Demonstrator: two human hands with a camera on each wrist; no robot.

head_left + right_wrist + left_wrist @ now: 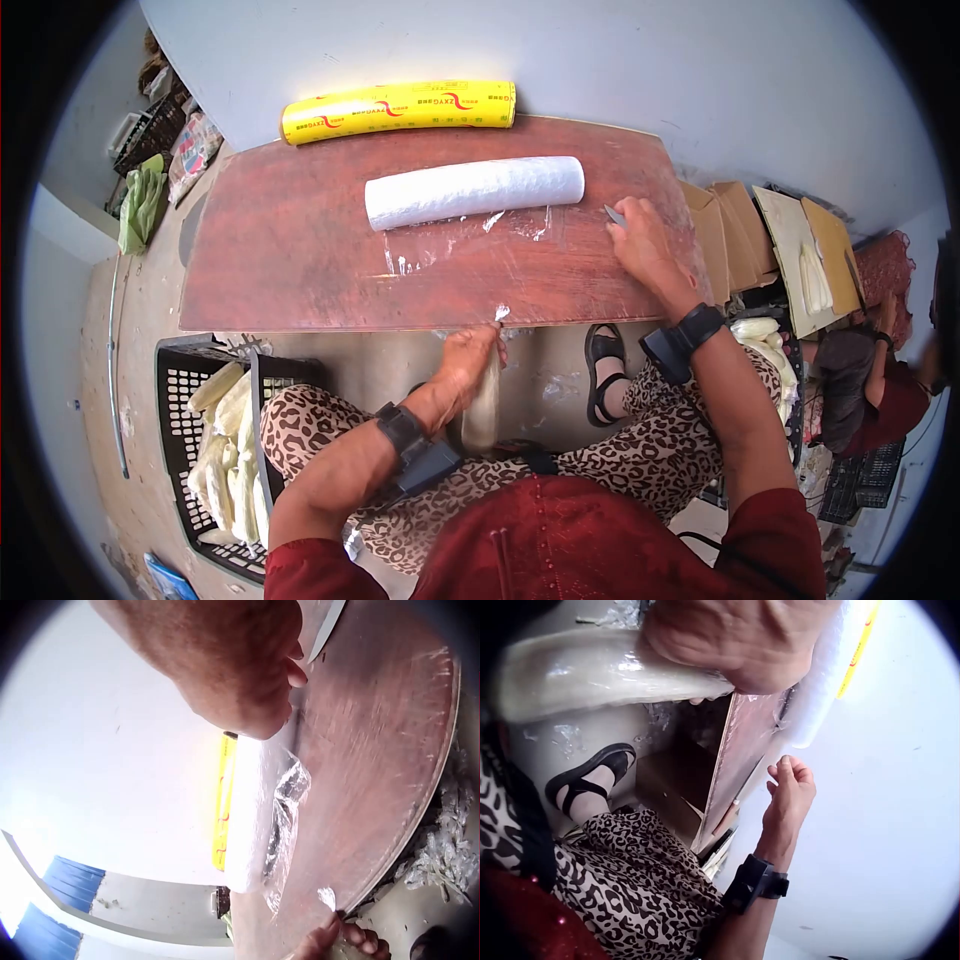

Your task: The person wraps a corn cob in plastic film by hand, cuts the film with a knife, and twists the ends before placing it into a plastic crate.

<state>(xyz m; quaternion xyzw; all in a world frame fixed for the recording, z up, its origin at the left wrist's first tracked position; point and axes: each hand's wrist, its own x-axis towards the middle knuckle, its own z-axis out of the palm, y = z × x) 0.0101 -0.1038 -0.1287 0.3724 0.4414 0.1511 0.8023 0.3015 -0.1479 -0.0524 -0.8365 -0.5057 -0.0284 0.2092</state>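
At the table's front edge my left hand (467,365) grips the upper end of a long pale vegetable wrapped in clear film (592,675), which hangs down between the knees. A tuft of film (502,313) sticks up above the fingers. My right hand (645,245), over the right part of the red-brown table (280,240), holds a small knife; its grey blade (328,631) pokes out past the fingers and its handle is hidden. Left of that hand lies a white roll of cling film (470,190), a loose crumpled flap (285,825) along its front side.
A yellow printed roll (400,110) lies at the back against the wall. A black crate (175,420) with several wrapped pale vegetables (235,450) stands at left. Cardboard (735,235) leans at right, near another person (880,390). Film scraps (446,847) litter the floor.
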